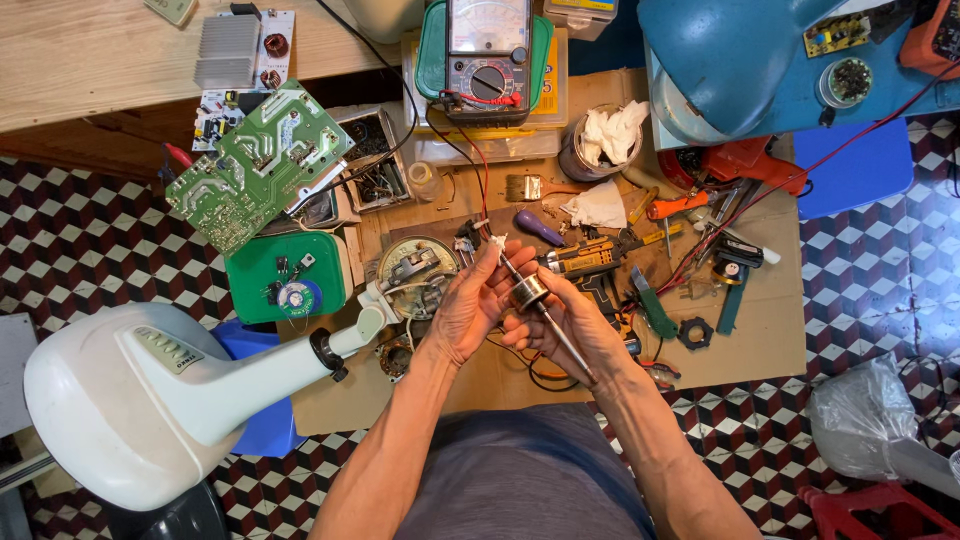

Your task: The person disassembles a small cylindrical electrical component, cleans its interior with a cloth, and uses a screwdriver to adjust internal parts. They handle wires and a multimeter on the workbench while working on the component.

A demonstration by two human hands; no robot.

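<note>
Thing: a small motor rotor (pixel 528 291) on a long steel shaft (pixel 560 335), held above the cardboard mat (pixel 770 330), between both hands.
Left hand (pixel 470 300): fingers closed round the shaft's upper end, near the white tip.
Right hand (pixel 570 325): cradles the rotor body, fingers curled under it.
Handling: looks dense for its size, rigid, smooth metal, likely slippery; the shaft could bend if levered.
Best hold: the drum itself, or the shaft close beside it.
Nearby: fan base (pixel 150 390), green circuit board (pixel 260 165), multimeter (pixel 487 55).

A checkered tile floor (pixel 80 240) is covered by a cardboard sheet (pixel 770 330), on which a multimeter (pixel 488 60), pliers (pixel 655 305) and a paintbrush (pixel 530 187) are laid
</note>
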